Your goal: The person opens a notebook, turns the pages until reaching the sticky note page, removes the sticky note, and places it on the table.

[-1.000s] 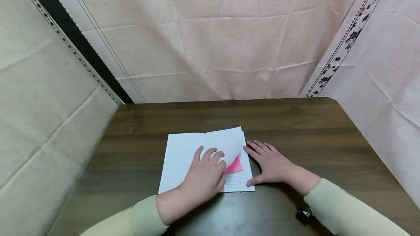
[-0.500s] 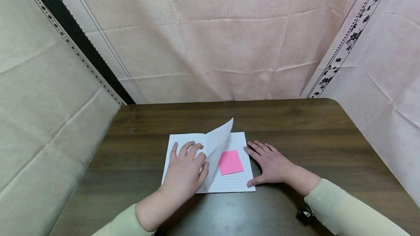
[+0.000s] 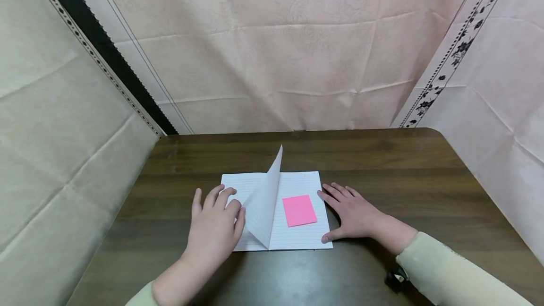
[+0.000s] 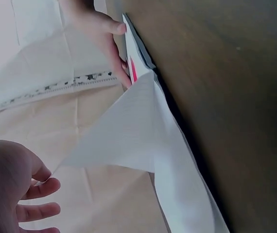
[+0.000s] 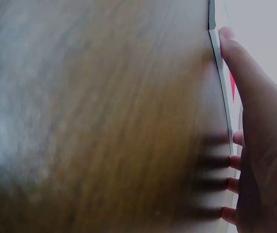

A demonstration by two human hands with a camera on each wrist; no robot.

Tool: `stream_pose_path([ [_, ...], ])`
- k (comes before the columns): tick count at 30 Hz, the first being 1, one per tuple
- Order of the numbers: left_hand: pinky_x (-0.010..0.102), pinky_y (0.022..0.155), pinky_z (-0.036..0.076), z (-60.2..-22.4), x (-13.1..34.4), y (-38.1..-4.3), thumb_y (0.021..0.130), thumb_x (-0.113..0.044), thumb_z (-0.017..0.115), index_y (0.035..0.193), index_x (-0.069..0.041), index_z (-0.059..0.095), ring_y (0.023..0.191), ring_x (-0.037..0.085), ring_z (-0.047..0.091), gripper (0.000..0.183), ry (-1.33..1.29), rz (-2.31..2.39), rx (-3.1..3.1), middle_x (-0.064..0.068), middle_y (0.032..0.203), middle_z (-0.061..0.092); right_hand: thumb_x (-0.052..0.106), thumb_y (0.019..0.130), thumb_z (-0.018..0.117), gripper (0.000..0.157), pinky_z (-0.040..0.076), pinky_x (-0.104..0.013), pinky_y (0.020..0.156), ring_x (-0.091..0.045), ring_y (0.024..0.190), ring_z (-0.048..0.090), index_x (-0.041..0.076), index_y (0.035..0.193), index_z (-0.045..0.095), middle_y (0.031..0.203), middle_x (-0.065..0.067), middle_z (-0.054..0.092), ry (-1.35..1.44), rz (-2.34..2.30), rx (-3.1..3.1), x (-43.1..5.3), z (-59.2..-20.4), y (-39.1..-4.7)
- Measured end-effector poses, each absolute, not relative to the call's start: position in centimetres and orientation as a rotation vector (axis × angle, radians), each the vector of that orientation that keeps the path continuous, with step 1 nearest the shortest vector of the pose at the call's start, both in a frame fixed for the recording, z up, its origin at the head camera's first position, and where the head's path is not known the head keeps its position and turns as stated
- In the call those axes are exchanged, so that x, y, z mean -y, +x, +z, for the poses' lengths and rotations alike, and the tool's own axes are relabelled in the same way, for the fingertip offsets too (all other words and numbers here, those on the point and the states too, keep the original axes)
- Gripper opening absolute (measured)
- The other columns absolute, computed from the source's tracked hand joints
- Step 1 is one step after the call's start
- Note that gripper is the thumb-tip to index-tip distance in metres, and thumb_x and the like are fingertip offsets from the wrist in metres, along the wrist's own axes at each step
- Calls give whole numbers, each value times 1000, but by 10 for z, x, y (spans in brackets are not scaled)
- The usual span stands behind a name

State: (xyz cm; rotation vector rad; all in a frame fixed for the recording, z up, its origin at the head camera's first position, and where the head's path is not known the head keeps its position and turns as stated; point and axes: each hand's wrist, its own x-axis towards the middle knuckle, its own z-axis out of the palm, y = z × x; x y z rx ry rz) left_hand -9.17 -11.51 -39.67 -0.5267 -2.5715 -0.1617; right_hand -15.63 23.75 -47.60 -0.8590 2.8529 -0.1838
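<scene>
In the head view, a ruled notebook (image 3: 297, 183) is lying open on the table (image 3: 361, 155), with a pink sticky note (image 3: 300, 210) resting on the notebook's right page. The left hand (image 3: 214, 230), over the notebook's left side, is pinching a raised leaf (image 3: 264, 207) that is standing up from the notebook's fold. The right hand (image 3: 350, 214) is resting with fingers spread against the notebook's right edge, grasping nothing. In the left wrist view, thumb and forefinger are holding the leaf's corner out from the notebook. In the right wrist view, the thumb and fingertips are touching the notebook's edge, and a sliver of the note is showing behind the thumb.
</scene>
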Motion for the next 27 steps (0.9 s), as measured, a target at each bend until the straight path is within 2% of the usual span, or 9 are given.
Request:
stream_pose_path([
  [9,72,105,21,-403,133,-85,90,-22,59,68,-17,60,122,36,51,23,-419,-201,2594,8,113,66,96,63,48,124,20,-60,114,-35,149,18,19,159,25,163,-9,23,-854,-171,-2851,-239,-477,-157],
  [15,72,106,20,-408,142,-82,86,-21,65,70,-16,61,123,37,49,18,-319,-224,2678,9,113,65,94,65,50,123,20,-60,114,-36,149,19,19,158,25,163,-10,23,-862,-178,-2851,-238,-475,-157],
  [27,73,105,18,-417,152,-75,87,-18,64,68,-12,63,121,39,50,20,-212,-198,2790,10,113,65,94,65,49,122,20,-60,114,-37,148,20,20,158,26,163,-10,23,-869,-176,-2849,-237,-476,-157],
])
